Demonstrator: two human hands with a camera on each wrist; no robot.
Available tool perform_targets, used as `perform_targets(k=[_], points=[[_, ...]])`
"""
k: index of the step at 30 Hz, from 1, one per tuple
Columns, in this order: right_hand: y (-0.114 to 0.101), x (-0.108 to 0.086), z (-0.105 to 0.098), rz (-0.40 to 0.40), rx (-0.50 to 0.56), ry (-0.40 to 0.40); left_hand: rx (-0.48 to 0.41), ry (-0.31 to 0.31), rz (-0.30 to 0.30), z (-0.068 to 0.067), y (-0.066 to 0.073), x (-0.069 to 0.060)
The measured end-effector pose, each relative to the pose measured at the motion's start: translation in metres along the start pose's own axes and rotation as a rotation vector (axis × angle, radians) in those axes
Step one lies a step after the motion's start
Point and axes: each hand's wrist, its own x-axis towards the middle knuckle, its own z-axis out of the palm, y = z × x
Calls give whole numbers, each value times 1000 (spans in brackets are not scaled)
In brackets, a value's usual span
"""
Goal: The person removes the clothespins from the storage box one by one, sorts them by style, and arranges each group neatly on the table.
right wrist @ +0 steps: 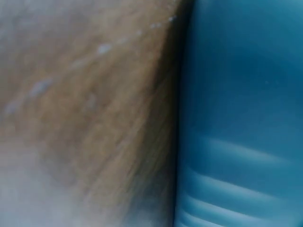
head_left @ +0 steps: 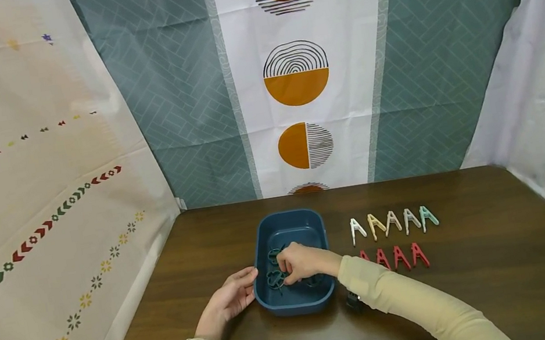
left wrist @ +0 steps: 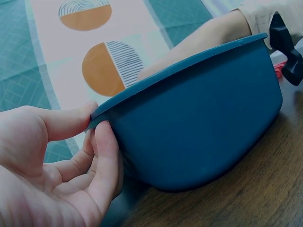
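A dark blue plastic basin (head_left: 298, 308) stands on the table. My left hand (head_left: 232, 296) pinches its left rim between thumb and fingers, as the left wrist view shows on the basin wall (left wrist: 199, 118). My right hand (head_left: 303, 260) reaches over the right rim into the basin, fingers bent downward. Beneath and beside those fingers lie several thin dark green looped pieces (head_left: 275, 279), their kind too small to make out. Whether the fingertips grip one is hidden. Only the basin's outer wall (right wrist: 241, 104) and blurred table appear in the right wrist view.
Right of the basin, a row of pale, yellow and green clothespins (head_left: 391, 221) lies on the brown table (head_left: 476, 257). Several red clothespins (head_left: 400, 257) form a second row nearer me, partly behind my right forearm. Patterned cloths (head_left: 186, 89) hang behind and beside the table.
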Motion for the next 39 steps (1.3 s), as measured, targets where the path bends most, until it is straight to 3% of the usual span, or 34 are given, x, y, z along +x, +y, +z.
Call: perform_targets(k=[4,11,17,31,39], points=[[2,2,-3,-16,-80,23,-11,-12,5,0,0,1],[4,5,0,-139,29,-86,-17,-19,-6,0,-1,0],[1,4,-1,-102,12,-131,-3,-19,1,-1,0,0],[0,1,0,-121,-7,-142,-3,-16,1,-1,-2,-1],[-6,-3,-2,-207,-141,-75,-20,-42,13,-1,-2,1]])
